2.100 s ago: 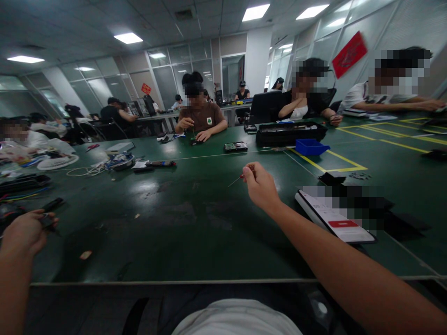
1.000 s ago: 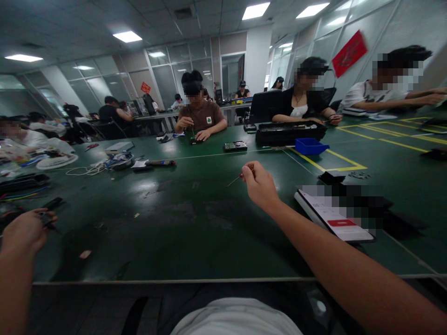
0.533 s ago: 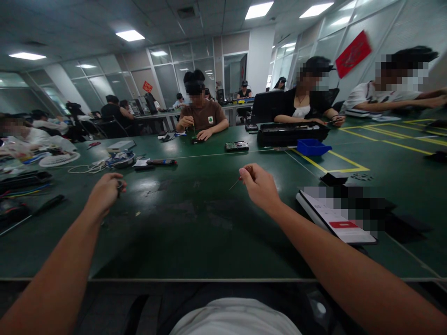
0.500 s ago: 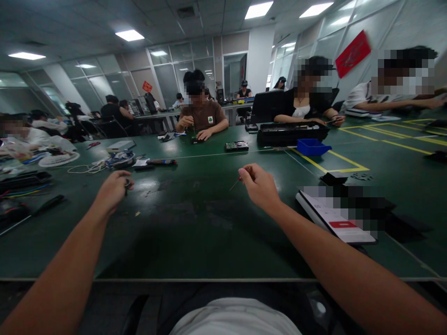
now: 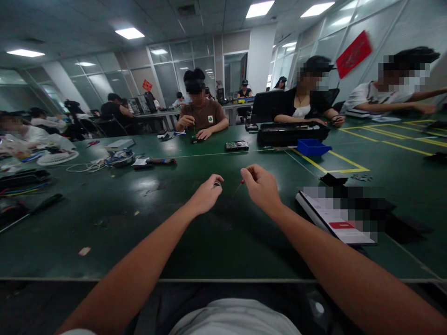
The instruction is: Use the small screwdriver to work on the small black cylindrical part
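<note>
My right hand (image 5: 261, 187) is closed on a small screwdriver (image 5: 239, 187) with a red part and a thin shaft pointing down and left. My left hand (image 5: 206, 193) is above the green table (image 5: 195, 251), a short way left of the screwdriver tip. Its fingers are curled round a small dark and silvery object (image 5: 217, 184), too small to make out. The two hands are apart. Beyond them lies a hard drive (image 5: 236, 146) with a green circuit board showing.
A blue bin (image 5: 313, 147) and a long black case (image 5: 292, 135) stand behind my right hand. A white-covered notebook (image 5: 331, 218) lies right of it. Cables (image 5: 120, 159) and tools are at the left. People sit across the table.
My left hand has moved right, from the left part of the table to near the screwdriver. My right hand has barely moved and still holds the screwdriver.
</note>
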A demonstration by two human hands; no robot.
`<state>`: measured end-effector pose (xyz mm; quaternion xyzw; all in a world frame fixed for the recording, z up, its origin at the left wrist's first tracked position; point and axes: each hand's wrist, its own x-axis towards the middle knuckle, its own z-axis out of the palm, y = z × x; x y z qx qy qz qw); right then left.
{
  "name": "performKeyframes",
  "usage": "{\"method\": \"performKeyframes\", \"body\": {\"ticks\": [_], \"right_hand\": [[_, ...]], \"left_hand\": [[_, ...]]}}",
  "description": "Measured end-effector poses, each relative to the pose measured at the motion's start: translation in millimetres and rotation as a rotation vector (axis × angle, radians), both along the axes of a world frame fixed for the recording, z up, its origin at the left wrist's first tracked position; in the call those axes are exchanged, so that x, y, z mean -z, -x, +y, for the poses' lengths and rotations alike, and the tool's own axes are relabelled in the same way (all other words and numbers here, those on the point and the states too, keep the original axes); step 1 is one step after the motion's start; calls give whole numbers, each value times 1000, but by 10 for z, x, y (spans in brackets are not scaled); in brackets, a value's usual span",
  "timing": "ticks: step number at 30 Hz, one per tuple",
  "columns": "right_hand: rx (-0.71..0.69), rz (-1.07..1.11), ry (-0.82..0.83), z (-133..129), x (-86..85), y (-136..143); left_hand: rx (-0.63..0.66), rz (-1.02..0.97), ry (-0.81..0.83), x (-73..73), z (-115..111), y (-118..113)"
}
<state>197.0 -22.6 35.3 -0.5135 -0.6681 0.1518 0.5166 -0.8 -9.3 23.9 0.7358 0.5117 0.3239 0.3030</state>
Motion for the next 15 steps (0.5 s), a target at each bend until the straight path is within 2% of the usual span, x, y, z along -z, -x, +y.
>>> {"method": "performKeyframes", "body": {"ticks": [3,6,10,15], "right_hand": [[-24,98,-4,11,20,18],[-119,200,-13,15,48,38],[-199,214,-1,9,80,54],[-175,141,-5,28,124,54]], "left_hand": [[-8,91,-58,179,14,30],[40,111,-104,279,40,120],[73,102,-133,282,38,165],[76,65,-159,229,-11,148]]}}
